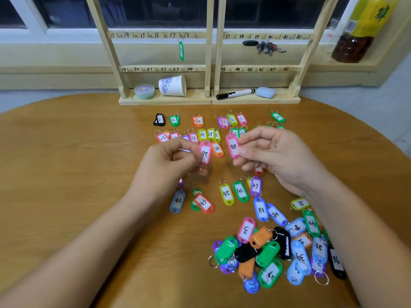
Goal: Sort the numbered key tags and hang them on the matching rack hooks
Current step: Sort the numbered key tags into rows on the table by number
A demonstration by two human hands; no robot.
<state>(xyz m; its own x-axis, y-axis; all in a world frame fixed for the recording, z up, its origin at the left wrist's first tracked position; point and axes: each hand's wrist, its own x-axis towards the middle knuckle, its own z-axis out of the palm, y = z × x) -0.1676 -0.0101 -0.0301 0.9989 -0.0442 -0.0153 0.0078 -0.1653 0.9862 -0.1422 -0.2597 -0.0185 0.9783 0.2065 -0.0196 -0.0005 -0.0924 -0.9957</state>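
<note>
Wooden desk (66, 165) under a window (155, 12), rack (164, 100) at the far edge. Left hand (173, 161) pinches a pink tag (205, 152), right hand (275, 152) pinches a second pink tag (233, 146) (loose pile (266, 254) near right).

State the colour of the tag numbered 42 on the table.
Tag 42 is blue; the head view shows it best.

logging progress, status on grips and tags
Left grip pinching first pink tag. Right grip pinching second pink tag. Green tag on rack; unsorted pile by right forearm.

Bright, even light with soft shadows; wide-angle bending at the edges, slight blur throughout.
</note>
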